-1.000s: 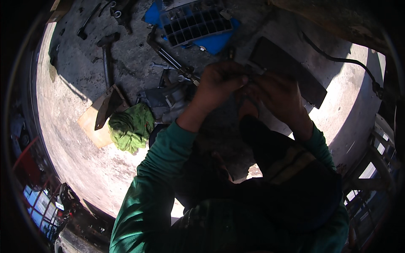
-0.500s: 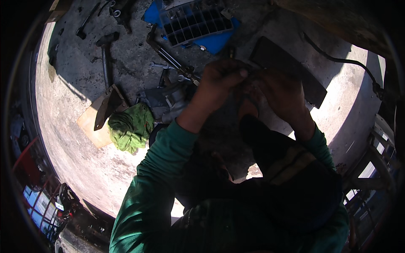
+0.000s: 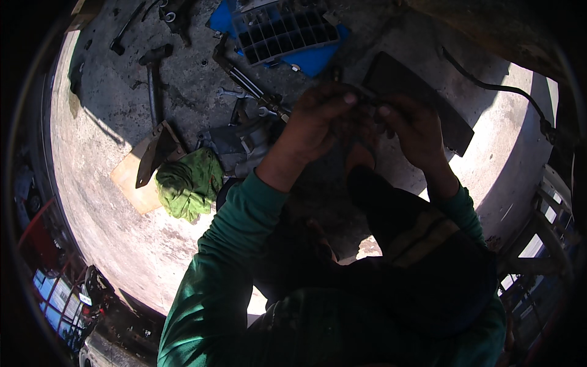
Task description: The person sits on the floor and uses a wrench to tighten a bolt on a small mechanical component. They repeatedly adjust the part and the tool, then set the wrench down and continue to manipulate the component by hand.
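The left hand (image 3: 318,119) and the right hand (image 3: 413,125) meet in the upper middle of the frame, fingers curled in, both pinching a small dark part (image 3: 365,101) that sits between their fingertips; shadow hides its shape. The left thumb and forefinger close on its left end, the right fingers on its right end. Behind the right hand a flat dark panel (image 3: 422,98) lies on the concrete floor (image 3: 122,244). A blue compartment tray (image 3: 287,30) sits at the upper edge, a green rag (image 3: 189,183) lies at left beside a cardboard piece (image 3: 131,180), and a hammer (image 3: 153,76) rests at upper left.
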### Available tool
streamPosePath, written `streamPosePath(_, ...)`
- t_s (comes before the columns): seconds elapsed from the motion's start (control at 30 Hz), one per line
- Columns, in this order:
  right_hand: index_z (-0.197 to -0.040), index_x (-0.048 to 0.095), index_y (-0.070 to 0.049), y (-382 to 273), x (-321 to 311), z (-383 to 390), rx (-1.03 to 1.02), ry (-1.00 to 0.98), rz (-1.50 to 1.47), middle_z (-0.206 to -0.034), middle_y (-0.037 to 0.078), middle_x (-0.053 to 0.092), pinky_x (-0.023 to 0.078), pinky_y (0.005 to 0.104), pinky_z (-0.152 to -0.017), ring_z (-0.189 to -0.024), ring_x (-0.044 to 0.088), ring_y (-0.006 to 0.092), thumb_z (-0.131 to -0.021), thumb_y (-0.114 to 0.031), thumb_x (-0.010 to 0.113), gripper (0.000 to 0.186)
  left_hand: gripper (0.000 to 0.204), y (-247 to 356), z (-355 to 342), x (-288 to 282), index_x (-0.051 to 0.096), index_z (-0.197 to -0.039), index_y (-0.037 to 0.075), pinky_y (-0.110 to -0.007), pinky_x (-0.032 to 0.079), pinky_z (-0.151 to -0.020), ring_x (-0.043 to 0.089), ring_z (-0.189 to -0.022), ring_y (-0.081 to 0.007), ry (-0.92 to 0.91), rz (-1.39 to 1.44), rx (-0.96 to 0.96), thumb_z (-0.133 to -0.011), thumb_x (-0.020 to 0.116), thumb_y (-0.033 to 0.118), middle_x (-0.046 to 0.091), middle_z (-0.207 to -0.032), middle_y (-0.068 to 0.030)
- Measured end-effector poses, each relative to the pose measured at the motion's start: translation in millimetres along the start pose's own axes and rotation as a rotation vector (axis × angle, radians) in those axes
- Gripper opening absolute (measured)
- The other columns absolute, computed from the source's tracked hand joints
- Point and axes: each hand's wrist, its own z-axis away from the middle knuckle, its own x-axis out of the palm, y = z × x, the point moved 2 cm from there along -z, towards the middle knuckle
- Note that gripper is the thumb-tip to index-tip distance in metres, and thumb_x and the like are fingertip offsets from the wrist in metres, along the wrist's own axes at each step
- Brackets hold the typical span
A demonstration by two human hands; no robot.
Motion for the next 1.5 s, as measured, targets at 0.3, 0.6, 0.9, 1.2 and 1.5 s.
streamPosePath(0.3,-0.107,0.067,0.003,5.9,1.0,0.1,0.024,-0.005,-0.099,-0.073,0.003,0.066,0.046,0.0220,-0.051,-0.060,0.061,0.0062,-0.097,-0.013,0.064,0.020,0.025,2.8,2.4,6.1,0.060,-0.114,-0.002,-0.039,0.057,-0.076,0.071,-0.088,-0.0286,-0.065,0.081,-0.047,-0.099,0.058,0.017,0.070,-0.106,-0.0198)
streamPosePath(0.6,-0.101,0.069,0.002,-8.8,0.2,-1.9,-0.205,-0.021,0.177,-0.075,0.006,0.068,0.049,0.0254,-0.055,-0.061,0.063,0.0095,-0.092,-0.009,0.066,0.014,0.022,-0.9,-0.6,-4.6,0.060,-0.110,-0.005,-0.045,0.058,-0.082,0.069,-0.095,-0.0319,-0.164,0.185,-0.076,-0.093,0.058,0.008,0.068,-0.102,-0.0182)
streamPosePath(0.9,-0.103,0.071,0.000,6.0,-10.0,-2.7,-0.116,-0.019,0.215,-0.085,0.010,0.072,0.054,0.0281,-0.064,-0.073,0.069,0.0131,-0.087,-0.010,0.070,0.019,0.017,16.2,-5.0,-31.5,0.063,-0.100,0.006,-0.042,0.052,-0.083,0.065,-0.095,-0.0269,-0.005,0.037,0.068,-0.088,0.065,0.018,0.066,-0.103,-0.0112)
streamPosePath(1.2,-0.112,0.068,0.002,28.5,-29.1,-4.3,0.053,0.073,-0.119,-0.085,0.008,0.072,0.051,0.0240,-0.061,-0.071,0.066,0.0111,-0.091,-0.013,0.069,0.026,0.014,45.2,-9.7,-57.0,0.063,-0.100,0.001,-0.042,0.059,-0.080,0.070,-0.089,-0.0298,0.091,0.098,0.231,-0.087,0.065,0.008,0.068,-0.101,-0.0161)
streamPosePath(1.5,-0.101,0.070,-0.001,1.1,0.2,-2.7,-0.099,-0.010,0.186,-0.083,0.008,0.070,0.052,0.0270,-0.062,-0.073,0.068,0.0133,-0.090,-0.011,0.069,0.015,0.021,6.1,-6.1,-19.0,0.061,-0.111,-0.002,-0.044,0.062,-0.082,0.070,-0.091,-0.0278,0.141,-0.176,0.062,-0.092,0.067,0.007,0.068,-0.100,-0.0152)
